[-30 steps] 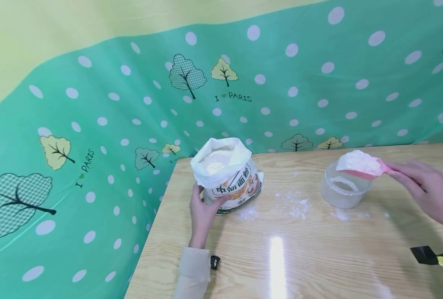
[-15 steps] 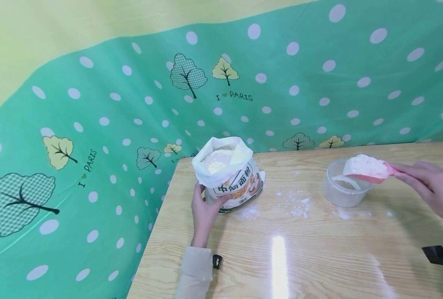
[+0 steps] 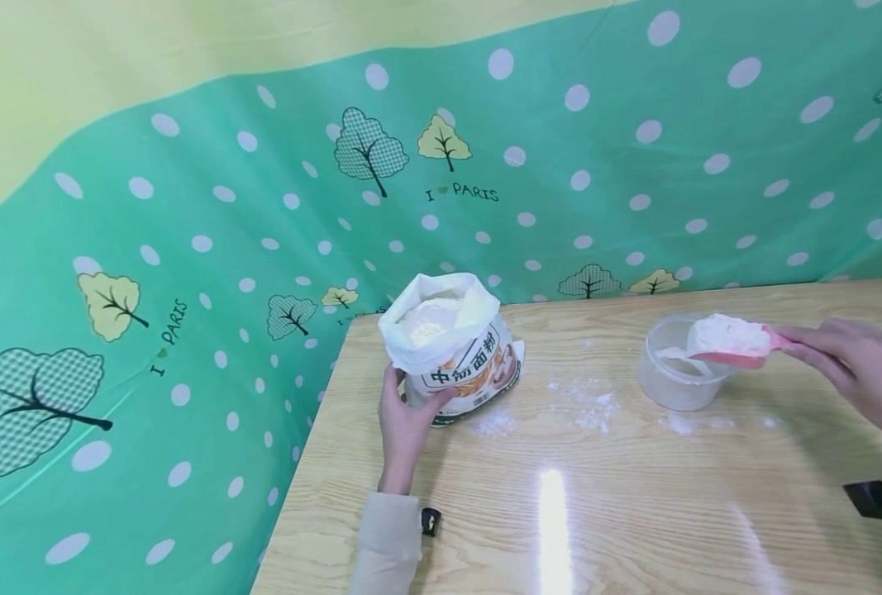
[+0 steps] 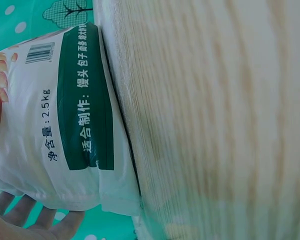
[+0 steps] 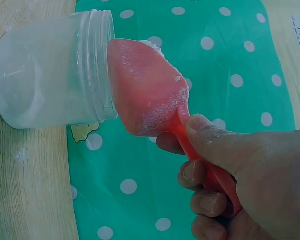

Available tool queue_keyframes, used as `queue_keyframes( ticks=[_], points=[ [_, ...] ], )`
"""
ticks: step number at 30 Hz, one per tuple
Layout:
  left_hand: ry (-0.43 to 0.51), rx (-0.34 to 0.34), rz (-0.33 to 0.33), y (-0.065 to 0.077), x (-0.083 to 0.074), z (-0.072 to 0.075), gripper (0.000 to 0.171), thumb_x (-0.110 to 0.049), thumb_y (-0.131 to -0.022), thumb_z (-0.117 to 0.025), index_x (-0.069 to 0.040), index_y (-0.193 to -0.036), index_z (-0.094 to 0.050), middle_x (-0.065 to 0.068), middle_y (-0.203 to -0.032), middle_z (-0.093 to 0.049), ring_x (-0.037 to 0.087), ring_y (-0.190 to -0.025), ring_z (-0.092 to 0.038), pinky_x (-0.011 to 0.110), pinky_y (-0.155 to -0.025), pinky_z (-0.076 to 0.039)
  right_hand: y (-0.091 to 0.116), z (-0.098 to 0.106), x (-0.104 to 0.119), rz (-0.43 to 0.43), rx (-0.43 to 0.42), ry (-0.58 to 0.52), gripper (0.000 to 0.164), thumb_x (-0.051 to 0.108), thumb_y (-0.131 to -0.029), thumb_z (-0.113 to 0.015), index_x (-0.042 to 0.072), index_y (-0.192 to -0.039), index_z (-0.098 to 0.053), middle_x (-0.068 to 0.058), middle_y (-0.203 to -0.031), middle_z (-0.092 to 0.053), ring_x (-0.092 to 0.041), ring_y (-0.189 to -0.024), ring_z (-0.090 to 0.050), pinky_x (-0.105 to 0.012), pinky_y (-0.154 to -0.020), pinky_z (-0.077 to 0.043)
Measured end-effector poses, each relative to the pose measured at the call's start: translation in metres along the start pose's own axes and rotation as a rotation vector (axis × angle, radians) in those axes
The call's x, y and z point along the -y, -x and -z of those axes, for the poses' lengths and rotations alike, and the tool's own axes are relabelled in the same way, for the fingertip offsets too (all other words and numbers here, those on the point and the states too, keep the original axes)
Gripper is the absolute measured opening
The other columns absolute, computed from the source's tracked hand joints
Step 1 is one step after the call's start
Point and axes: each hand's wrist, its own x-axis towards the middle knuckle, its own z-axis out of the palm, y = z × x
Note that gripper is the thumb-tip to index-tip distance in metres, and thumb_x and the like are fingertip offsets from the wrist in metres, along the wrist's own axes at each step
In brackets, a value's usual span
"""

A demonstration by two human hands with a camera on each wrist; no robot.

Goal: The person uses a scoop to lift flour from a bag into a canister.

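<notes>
An open white bag of flour [image 3: 478,376] stands on the table at centre left, its top rolled outward and flour visible inside. My left hand [image 3: 405,426] holds its lower side, thumb across the printed front; in the left wrist view the fingers [image 4: 20,212] curl against the bag's side. On the right, my right hand [image 3: 857,368] grips the handle of a pink scoop [image 5: 147,90] heaped with white flour [image 3: 727,335]. The scoop hangs over the right part of the rim of a clear plastic jar [image 3: 671,388], which stands upright. Inside the jar, a pale patch shows low down.
Spilled flour [image 3: 597,411] dusts the wooden table [image 3: 634,512] between bag and jar. A green dotted cloth [image 3: 530,173] hangs behind the table and down its left side. Dark straps with small tags show near both wrists.
The scoop has shifted slightly right and down over the jar, still heaped with flour. The left hand keeps its hold, and the bag and jar stay in place.
</notes>
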Motion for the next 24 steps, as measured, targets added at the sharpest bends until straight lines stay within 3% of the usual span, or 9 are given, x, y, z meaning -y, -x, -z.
queue_keyframes(
  ticks=[9, 12, 15, 18, 22, 24],
  points=[
    [0.005, -0.001, -0.001, 0.000, 0.000, 0.000, 0.094, -0.048, -0.064, -0.091, -0.027, -0.143, -0.044, -0.003, -0.139, -0.054, 0.021, -0.134, -0.045, 0.057, -0.111, -0.036, -0.003, 0.003, 0.006, -0.011, 0.048, 0.064, 0.030, 0.012, -0.100, -0.058, -0.015, -0.106, -0.068, 0.001, -0.063, -0.044, -0.017, -0.060, -0.037, -0.026, -0.051, -0.029],
    [0.008, -0.001, -0.006, -0.001, 0.000, 0.000, 0.093, -0.048, -0.064, -0.091, -0.026, -0.142, -0.045, -0.003, -0.138, -0.054, 0.021, -0.133, -0.045, 0.057, -0.111, -0.036, -0.005, 0.004, 0.006, -0.016, 0.056, 0.073, 0.031, 0.014, -0.100, -0.059, -0.015, -0.106, -0.067, -0.001, -0.064, -0.049, -0.021, -0.062, -0.043, -0.030, -0.051, -0.037],
    [0.013, 0.002, -0.006, -0.001, 0.000, 0.001, 0.093, -0.048, -0.065, -0.091, -0.027, -0.142, -0.045, -0.003, -0.139, -0.054, 0.021, -0.133, -0.045, 0.057, -0.112, -0.035, -0.006, 0.005, 0.007, -0.008, 0.057, 0.076, 0.030, 0.013, -0.099, -0.061, -0.015, -0.106, -0.067, -0.006, -0.066, -0.056, -0.028, -0.063, -0.052, -0.042, -0.055, -0.049],
    [0.016, 0.003, -0.002, -0.001, 0.000, 0.000, 0.093, -0.047, -0.065, -0.091, -0.027, -0.143, -0.044, -0.003, -0.139, -0.053, 0.021, -0.134, -0.044, 0.057, -0.112, -0.035, -0.008, 0.006, 0.009, -0.001, 0.076, 0.092, 0.027, 0.010, -0.097, -0.062, -0.014, -0.108, -0.067, -0.007, -0.067, -0.057, -0.029, -0.063, -0.053, -0.045, -0.055, -0.050],
    [0.009, 0.001, -0.005, 0.000, 0.000, 0.000, 0.093, -0.047, -0.065, -0.091, -0.025, -0.142, -0.045, -0.002, -0.139, -0.054, 0.021, -0.134, -0.045, 0.057, -0.112, -0.035, -0.010, 0.007, 0.010, -0.001, 0.110, 0.117, 0.025, 0.005, -0.093, -0.066, -0.014, -0.109, -0.067, -0.005, -0.067, -0.054, -0.022, -0.061, -0.047, -0.038, -0.053, -0.045],
    [0.004, -0.001, -0.010, 0.000, 0.000, 0.000, 0.092, -0.047, -0.064, -0.091, -0.025, -0.141, -0.045, -0.002, -0.137, -0.055, 0.021, -0.133, -0.046, 0.056, -0.112, -0.036, -0.011, 0.007, 0.010, 0.009, 0.110, 0.121, 0.024, 0.003, -0.091, -0.068, -0.015, -0.107, -0.067, -0.006, -0.068, -0.056, -0.022, -0.061, -0.048, -0.040, -0.053, -0.047]
  ],
)
